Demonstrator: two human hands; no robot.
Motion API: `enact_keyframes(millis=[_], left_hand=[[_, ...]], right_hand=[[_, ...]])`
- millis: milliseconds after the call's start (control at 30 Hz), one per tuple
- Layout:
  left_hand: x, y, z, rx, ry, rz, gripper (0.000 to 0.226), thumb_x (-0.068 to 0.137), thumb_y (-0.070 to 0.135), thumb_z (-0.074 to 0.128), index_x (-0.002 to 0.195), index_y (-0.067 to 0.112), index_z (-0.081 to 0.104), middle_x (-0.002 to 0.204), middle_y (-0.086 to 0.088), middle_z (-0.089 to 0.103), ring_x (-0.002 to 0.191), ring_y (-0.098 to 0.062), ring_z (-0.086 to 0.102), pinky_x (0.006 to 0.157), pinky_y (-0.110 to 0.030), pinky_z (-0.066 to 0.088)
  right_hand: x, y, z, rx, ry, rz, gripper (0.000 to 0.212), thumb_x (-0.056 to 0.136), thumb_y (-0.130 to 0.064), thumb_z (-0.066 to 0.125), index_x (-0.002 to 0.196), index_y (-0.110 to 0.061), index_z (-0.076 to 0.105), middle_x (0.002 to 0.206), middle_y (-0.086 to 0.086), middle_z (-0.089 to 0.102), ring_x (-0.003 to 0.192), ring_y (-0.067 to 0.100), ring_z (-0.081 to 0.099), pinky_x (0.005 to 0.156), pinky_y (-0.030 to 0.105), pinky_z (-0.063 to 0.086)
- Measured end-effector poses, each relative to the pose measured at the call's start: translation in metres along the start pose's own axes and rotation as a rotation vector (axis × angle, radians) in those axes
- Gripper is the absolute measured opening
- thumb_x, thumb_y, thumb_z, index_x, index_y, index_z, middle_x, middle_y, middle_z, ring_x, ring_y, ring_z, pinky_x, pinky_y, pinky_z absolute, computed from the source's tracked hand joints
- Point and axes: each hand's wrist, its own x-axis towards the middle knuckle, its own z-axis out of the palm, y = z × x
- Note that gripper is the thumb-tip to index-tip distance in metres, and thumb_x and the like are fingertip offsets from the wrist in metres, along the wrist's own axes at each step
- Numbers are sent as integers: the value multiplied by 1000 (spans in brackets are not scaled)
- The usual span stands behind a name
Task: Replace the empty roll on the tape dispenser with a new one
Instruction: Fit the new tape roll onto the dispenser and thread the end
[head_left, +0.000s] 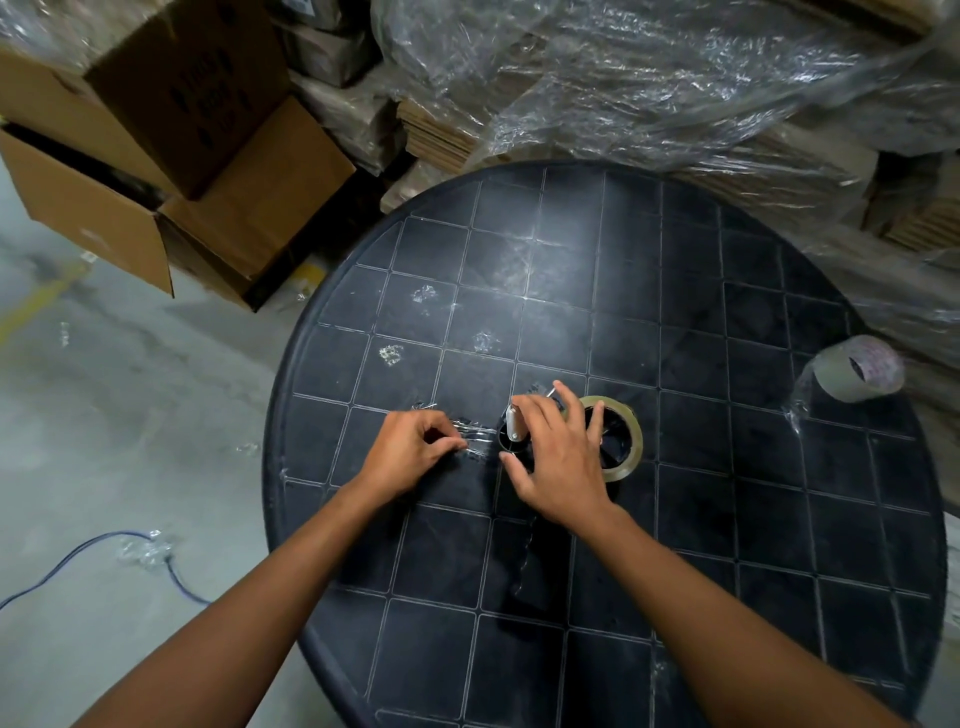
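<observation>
Near the middle of the round black grid-patterned table (675, 291), the dark hand-held tape dispenser (511, 434) lies with a clear tape roll on its brown core (621, 436) seated on it. The right hand (558, 460) is spread over both, pressing them down, fingers apart. The left hand (415, 447) pinches the loose clear tape end (475, 434) drawn out leftward. Threading looks under way: best keep the strip taut and flat, pulling straight so it does not twist or stick to the table. A second, paler tape roll (852, 369) lies well apart at the table's right edge.
</observation>
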Motion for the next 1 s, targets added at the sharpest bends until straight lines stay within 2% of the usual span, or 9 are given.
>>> enact_keyframes(millis=[100, 167, 267, 400, 500, 633, 733, 867, 1000], left_hand=[[-3, 3, -8, 34, -28, -19, 16, 70, 32, 85, 74, 18, 77, 73, 7, 75, 70, -7, 69, 71, -34, 56], [-1, 7, -26, 118, -72, -68, 28, 63, 38, 87, 79, 18, 77, 78, 9, 75, 75, -5, 69, 74, -28, 55], [6, 21, -51, 242, -72, -106, 34, 63, 37, 88, 86, 15, 75, 80, 5, 75, 76, -8, 70, 76, -31, 57], [23, 79, -23, 245, 77, 99, 22, 81, 37, 75, 86, 15, 72, 85, 1, 74, 80, -16, 68, 79, -32, 54], [37, 118, 34, 327, -49, 307, 22, 89, 32, 63, 101, 14, 69, 102, -5, 70, 101, -26, 62, 87, -36, 47], [52, 133, 79, 485, -181, 303, 22, 90, 24, 50, 104, 17, 65, 103, -9, 67, 104, -32, 60, 81, -40, 51], [55, 122, 83, 397, -144, 277, 23, 86, 16, 53, 101, 23, 68, 102, -4, 71, 100, -30, 63, 77, -38, 51], [57, 108, 81, 323, -95, 222, 25, 88, 25, 60, 110, 34, 69, 109, 9, 72, 108, -18, 63, 83, -35, 52], [53, 99, 87, 383, -10, 300, 26, 89, 31, 55, 112, 36, 66, 99, 9, 69, 99, -18, 65, 73, -35, 54]], right_hand=[[-1, 0, -5, -3, -16, -4, 69, 82, -57, 59, 142, -26, 42, 146, -6, 47, 148, 28, 21, 115, 68, 12], [-3, 4, -12, -9, -9, -15, 73, 83, -66, 51, 145, -29, 41, 152, -6, 43, 147, 26, 26, 111, 65, 21], [-8, 20, -26, -6, 65, 38, 69, 87, -64, 40, 147, -32, 39, 158, -3, 35, 142, 22, 33, 105, 56, 31], [-7, 48, -42, 44, 73, 187, 63, 93, -56, 31, 148, -26, 39, 159, 0, 32, 145, 22, 30, 110, 52, 31], [-8, 61, -44, 112, 4, 239, 58, 98, -44, 43, 150, -19, 36, 162, 1, 28, 147, 22, 26, 113, 50, 34], [-12, 73, -44, 228, -190, 184, 86, 83, -54, 47, 155, -13, 23, 165, 3, 19, 150, 26, 18, 118, 47, 28], [-9, 85, -52, 176, -332, 116, 97, 79, -51, 60, 157, -14, 15, 166, 1, 12, 151, 25, 13, 119, 42, 27], [8, 91, -68, -13, -410, 32, 102, 76, -42, 76, 156, -17, 18, 164, -1, 19, 147, 24, 27, 112, 43, 38], [14, 84, -69, -75, -431, 29, 102, 73, -39, 80, 153, -12, 23, 158, 2, 31, 141, 27, 38, 104, 45, 45]])
